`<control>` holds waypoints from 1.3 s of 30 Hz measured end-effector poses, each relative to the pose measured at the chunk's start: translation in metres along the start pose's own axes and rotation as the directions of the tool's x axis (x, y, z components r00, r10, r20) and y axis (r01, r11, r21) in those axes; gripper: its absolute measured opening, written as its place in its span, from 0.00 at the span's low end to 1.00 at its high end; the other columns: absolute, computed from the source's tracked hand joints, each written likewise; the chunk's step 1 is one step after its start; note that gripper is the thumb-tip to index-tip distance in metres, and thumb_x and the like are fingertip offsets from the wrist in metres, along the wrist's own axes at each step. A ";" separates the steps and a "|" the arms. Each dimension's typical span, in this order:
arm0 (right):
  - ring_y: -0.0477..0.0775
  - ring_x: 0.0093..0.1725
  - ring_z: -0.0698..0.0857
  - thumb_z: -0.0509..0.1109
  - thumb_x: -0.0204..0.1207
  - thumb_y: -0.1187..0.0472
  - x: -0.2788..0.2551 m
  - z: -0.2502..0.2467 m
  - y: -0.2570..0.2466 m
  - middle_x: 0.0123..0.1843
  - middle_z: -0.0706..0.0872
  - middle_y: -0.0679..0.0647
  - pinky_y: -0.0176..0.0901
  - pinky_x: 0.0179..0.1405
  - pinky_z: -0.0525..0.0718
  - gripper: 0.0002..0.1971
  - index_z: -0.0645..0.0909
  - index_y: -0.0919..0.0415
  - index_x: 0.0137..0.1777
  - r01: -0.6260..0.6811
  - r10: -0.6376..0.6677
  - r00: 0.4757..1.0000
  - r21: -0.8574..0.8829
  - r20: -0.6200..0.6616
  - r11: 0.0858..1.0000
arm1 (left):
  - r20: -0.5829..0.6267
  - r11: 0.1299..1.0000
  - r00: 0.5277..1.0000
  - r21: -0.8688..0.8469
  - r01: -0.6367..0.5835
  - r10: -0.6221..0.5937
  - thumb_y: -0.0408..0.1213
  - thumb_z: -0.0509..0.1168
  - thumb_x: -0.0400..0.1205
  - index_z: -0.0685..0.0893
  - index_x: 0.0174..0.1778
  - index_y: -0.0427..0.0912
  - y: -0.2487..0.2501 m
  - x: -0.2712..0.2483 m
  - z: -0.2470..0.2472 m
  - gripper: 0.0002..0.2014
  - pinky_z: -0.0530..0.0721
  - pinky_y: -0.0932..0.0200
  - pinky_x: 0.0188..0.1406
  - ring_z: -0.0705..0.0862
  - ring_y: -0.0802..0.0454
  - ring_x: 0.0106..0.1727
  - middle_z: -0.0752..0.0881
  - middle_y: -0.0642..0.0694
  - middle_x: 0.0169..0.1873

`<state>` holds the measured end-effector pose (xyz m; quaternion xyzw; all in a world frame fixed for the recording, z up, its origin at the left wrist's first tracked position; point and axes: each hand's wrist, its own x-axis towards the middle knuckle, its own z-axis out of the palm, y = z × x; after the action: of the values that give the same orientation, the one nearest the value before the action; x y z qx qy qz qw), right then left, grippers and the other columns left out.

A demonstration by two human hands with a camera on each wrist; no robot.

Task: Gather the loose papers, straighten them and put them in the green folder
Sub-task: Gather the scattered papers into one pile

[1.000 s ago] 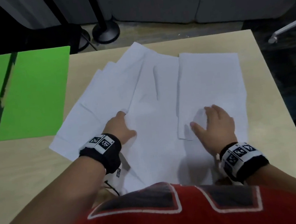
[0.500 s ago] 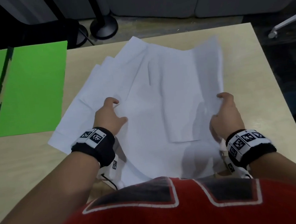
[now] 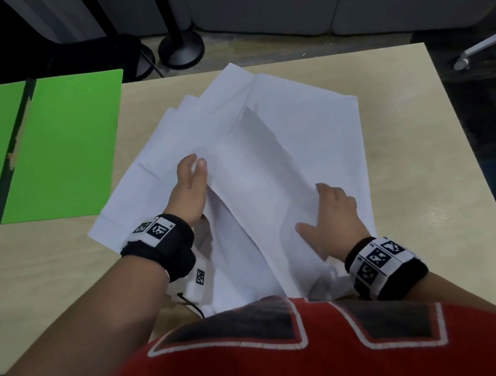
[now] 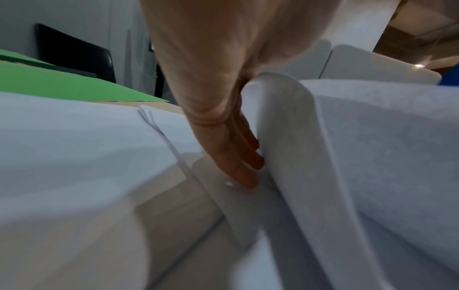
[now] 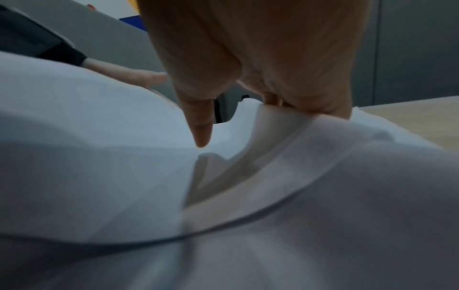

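Papers being gathered, folder not yet filled
Papers (image 3: pixel 295 127) are gripped by left hand (image 3: pixel 190 190) and right hand (image 3: pixel 334 218); green folder (image 3: pixel 61 140) at ten o'clock is left unfilled.

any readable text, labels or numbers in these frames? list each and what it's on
No readable words or numbers.
Left wristband: black-and-white square code markers, no letters.
Right wristband: the same kind of markers, no letters.
White tag under the left wrist: one small marker, too small to decode.
Red shirt: black shapes edged in white, cropped, not legible.
Papers: blank.
Green folder: no print.
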<state>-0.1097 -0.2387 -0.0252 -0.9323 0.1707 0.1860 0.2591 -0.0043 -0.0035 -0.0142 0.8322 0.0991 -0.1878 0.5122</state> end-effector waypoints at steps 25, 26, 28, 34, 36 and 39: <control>0.67 0.63 0.75 0.67 0.72 0.63 0.036 -0.014 0.027 0.69 0.69 0.62 0.57 0.62 0.79 0.23 0.68 0.66 0.67 -0.245 0.370 0.899 0.434 -0.233 0.867 | 0.249 0.752 0.969 0.640 -0.154 -0.013 0.31 0.59 0.80 0.76 0.47 0.34 0.001 0.011 0.028 0.04 0.76 0.54 0.43 0.80 0.41 0.46 0.81 0.40 0.42; 0.65 0.59 0.79 0.68 0.70 0.62 0.035 -0.011 0.025 0.67 0.71 0.60 0.58 0.60 0.81 0.25 0.66 0.62 0.66 -0.212 0.369 0.900 0.507 -0.232 0.836 | 0.312 0.714 0.949 0.675 -0.184 -0.050 0.32 0.59 0.80 0.75 0.45 0.36 0.001 0.007 0.031 0.03 0.74 0.55 0.41 0.78 0.43 0.45 0.79 0.42 0.41; 0.62 0.56 0.82 0.71 0.66 0.57 0.032 -0.008 0.020 0.64 0.74 0.57 0.59 0.57 0.85 0.30 0.62 0.53 0.66 -0.181 0.375 0.901 0.597 -0.219 0.782 | 0.446 0.650 0.885 0.714 -0.262 -0.134 0.33 0.60 0.80 0.76 0.47 0.37 -0.001 -0.001 0.039 0.04 0.74 0.56 0.43 0.78 0.43 0.47 0.79 0.43 0.44; 0.59 0.52 0.83 0.75 0.67 0.62 0.029 -0.011 0.016 0.57 0.81 0.55 0.47 0.48 0.83 0.34 0.63 0.62 0.71 -0.237 0.360 0.923 0.541 -0.133 0.807 | 0.606 0.674 0.773 0.651 -0.348 -0.186 0.37 0.63 0.78 0.81 0.60 0.43 -0.007 -0.005 0.033 0.14 0.80 0.49 0.61 0.83 0.44 0.59 0.86 0.45 0.58; 0.60 0.47 0.83 0.74 0.68 0.62 0.028 -0.012 0.016 0.50 0.83 0.55 0.42 0.37 0.80 0.22 0.72 0.64 0.61 -0.266 0.358 0.928 0.496 -0.099 0.826 | 0.527 0.713 0.832 0.650 -0.264 -0.173 0.36 0.64 0.76 0.83 0.56 0.45 -0.003 0.004 0.022 0.13 0.82 0.50 0.58 0.84 0.44 0.57 0.87 0.45 0.55; 0.59 0.42 0.84 0.70 0.70 0.62 0.028 -0.010 0.016 0.45 0.86 0.56 0.39 0.30 0.79 0.10 0.79 0.63 0.50 -0.277 0.352 0.934 0.486 -0.067 0.828 | 0.213 0.812 0.977 0.576 -0.099 -0.032 0.36 0.63 0.75 0.84 0.53 0.52 0.003 0.026 -0.001 0.12 0.83 0.48 0.59 0.82 0.43 0.60 0.84 0.44 0.58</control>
<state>-0.0888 -0.2633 -0.0360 -0.8120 0.3815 0.1070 0.4286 0.0205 -0.0048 -0.0221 0.9256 -0.0332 -0.2878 0.2435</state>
